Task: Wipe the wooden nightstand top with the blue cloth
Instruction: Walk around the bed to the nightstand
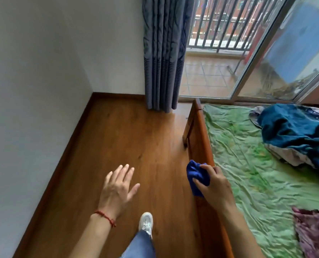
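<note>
My right hand [215, 187] is closed around a bunched blue cloth [197, 176], held in the air over the wooden side rail of the bed [201, 144]. My left hand [117, 189] hovers over the wooden floor with its fingers spread and nothing in it; a red string circles its wrist. No nightstand shows in the head view.
A bed with a green sheet [248, 155] fills the right side, with a blue blanket [294, 133] and a purple cloth [313, 231] on it. White walls stand at left, a grey curtain [162, 53] and a glass balcony door [266, 62] ahead. My white shoe [145, 222] is on the floor.
</note>
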`<state>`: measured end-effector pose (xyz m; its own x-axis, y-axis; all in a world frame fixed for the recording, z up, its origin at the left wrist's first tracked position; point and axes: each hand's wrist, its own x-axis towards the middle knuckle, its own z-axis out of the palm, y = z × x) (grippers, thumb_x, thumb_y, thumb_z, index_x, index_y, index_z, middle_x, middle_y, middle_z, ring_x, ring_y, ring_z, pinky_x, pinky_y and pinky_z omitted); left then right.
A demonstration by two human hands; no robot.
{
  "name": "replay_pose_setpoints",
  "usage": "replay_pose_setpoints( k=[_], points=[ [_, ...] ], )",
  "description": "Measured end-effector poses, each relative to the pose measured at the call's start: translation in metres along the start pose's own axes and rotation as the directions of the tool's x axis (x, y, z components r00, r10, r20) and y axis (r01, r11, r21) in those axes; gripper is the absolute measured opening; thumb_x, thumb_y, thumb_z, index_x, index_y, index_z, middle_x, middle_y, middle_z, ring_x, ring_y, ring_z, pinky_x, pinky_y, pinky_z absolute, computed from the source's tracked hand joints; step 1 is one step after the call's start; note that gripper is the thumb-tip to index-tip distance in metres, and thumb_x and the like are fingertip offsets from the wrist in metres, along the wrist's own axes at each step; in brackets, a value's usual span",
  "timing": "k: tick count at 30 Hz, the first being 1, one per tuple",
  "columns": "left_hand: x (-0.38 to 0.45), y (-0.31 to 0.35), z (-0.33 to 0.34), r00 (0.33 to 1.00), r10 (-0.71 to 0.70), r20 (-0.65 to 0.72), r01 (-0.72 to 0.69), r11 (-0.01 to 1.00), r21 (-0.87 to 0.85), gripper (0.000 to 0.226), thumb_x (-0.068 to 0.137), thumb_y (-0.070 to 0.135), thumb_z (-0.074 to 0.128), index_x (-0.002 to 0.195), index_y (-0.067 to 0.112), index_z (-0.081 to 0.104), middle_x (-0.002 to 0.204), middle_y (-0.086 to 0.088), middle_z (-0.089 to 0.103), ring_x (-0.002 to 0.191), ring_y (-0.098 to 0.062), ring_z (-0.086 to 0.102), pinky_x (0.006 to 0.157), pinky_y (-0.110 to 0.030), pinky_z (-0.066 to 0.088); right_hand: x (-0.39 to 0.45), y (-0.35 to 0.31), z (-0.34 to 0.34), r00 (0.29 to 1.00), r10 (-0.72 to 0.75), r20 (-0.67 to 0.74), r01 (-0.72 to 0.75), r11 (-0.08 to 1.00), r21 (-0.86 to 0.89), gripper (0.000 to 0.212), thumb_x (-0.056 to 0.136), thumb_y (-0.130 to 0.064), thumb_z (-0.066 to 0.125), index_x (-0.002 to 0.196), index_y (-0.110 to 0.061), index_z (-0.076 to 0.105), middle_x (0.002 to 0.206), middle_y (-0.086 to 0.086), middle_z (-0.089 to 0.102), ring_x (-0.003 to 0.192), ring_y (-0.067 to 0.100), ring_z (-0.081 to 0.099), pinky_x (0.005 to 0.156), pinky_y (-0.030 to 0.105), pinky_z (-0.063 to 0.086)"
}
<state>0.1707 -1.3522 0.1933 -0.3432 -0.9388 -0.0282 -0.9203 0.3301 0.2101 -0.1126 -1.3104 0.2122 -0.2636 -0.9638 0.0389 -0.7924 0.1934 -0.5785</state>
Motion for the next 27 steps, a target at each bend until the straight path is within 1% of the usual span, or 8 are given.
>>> replay_pose_setpoints(
  k=[4,6,8,10,12,17,22,27],
  points=[
    [0.089,-0.037,-0.019,1.000,0.021,-0.022,-0.021,1.000,0.016,0.075,0.097,0.052,0.011,0.111,0.004,0.066,0.113,-0.016,0.065,0.103,-0.033,0.062,0.081,-0.050,0.049,0.088,-0.032,0.013,1.000,-0.003,-0.010,0.003,0.999,0.033,0.045,0.075,-0.026,0.073,0.117,-0.019,0.057,0.104,0.005,0.055,0.085,0.026,0.059,0.070,0.030,0.045],
    [0.130,-0.050,-0.029,0.999,0.028,-0.022,-0.027,0.999,0.027,0.075,0.097,0.052,0.011,0.111,0.004,0.066,0.113,-0.016,0.065,0.104,-0.033,0.062,0.082,-0.050,0.049,0.129,-0.043,0.018,1.000,0.019,-0.009,-0.019,0.999,0.039,0.045,0.074,-0.027,0.073,0.116,-0.019,0.058,0.104,0.006,0.055,0.086,0.027,0.059,0.072,0.032,0.045],
    [0.167,-0.059,-0.033,0.999,0.025,-0.021,-0.024,0.999,0.025,0.074,0.097,0.052,0.012,0.112,0.004,0.066,0.114,-0.016,0.064,0.105,-0.033,0.062,0.082,-0.051,0.049,0.165,-0.050,0.023,1.000,0.028,-0.011,-0.027,0.998,0.060,0.044,0.074,-0.027,0.073,0.115,-0.019,0.059,0.102,0.006,0.055,0.086,0.027,0.059,0.073,0.034,0.047],
    [0.205,-0.065,-0.035,0.999,0.029,-0.015,-0.029,0.999,0.025,0.072,0.097,0.052,0.013,0.112,0.004,0.065,0.114,-0.015,0.065,0.105,-0.033,0.062,0.082,-0.051,0.048,0.201,-0.051,0.030,0.999,0.038,-0.022,-0.036,0.996,0.078,0.044,0.073,-0.026,0.074,0.113,-0.019,0.059,0.101,0.005,0.055,0.085,0.025,0.059,0.073,0.032,0.046],
    [0.245,-0.068,-0.035,0.999,0.036,0.008,-0.037,0.999,0.020,0.072,0.097,0.052,0.013,0.112,0.005,0.065,0.114,-0.015,0.065,0.105,-0.032,0.061,0.083,-0.051,0.048,0.239,-0.048,0.034,0.999,0.041,-0.029,-0.038,0.996,0.077,0.043,0.073,-0.025,0.075,0.113,-0.018,0.060,0.100,0.005,0.055,0.084,0.024,0.059,0.071,0.030,0.044],
    [0.358,-0.072,-0.029,0.999,0.053,0.003,-0.053,0.998,0.020,0.073,0.097,0.052,0.012,0.113,0.005,0.065,0.114,-0.015,0.064,0.106,-0.032,0.061,0.083,-0.051,0.048,0.349,-0.032,0.041,0.998,0.037,-0.055,-0.033,0.997,0.064,0.044,0.073,-0.024,0.075,0.113,-0.016,0.060,0.101,0.008,0.056,0.083,0.027,0.059,0.071,0.031,0.046],
    [0.471,-0.063,-0.044,0.997,0.075,-0.007,-0.075,0.997,0.016,0.074,0.097,0.053,0.011,0.113,0.005,0.065,0.115,-0.015,0.064,0.106,-0.032,0.061,0.084,-0.050,0.048,0.461,-0.024,0.027,0.996,0.035,-0.077,-0.031,0.998,0.056,0.045,0.072,-0.024,0.075,0.113,-0.015,0.060,0.100,0.010,0.056,0.084,0.029,0.059,0.069,0.028,0.041],
    [0.573,-0.052,-0.062,0.989,0.137,-0.049,-0.136,0.990,0.025,0.073,0.097,0.052,0.011,0.115,0.004,0.063,0.117,-0.015,0.063,0.108,-0.032,0.059,0.086,-0.049,0.047,0.553,-0.023,0.015,0.993,0.072,-0.094,-0.068,0.996,0.052,0.043,0.073,-0.027,0.074,0.113,-0.016,0.059,0.099,0.010,0.056,0.084,0.032,0.058,0.071,0.038,0.047]
  ],
)
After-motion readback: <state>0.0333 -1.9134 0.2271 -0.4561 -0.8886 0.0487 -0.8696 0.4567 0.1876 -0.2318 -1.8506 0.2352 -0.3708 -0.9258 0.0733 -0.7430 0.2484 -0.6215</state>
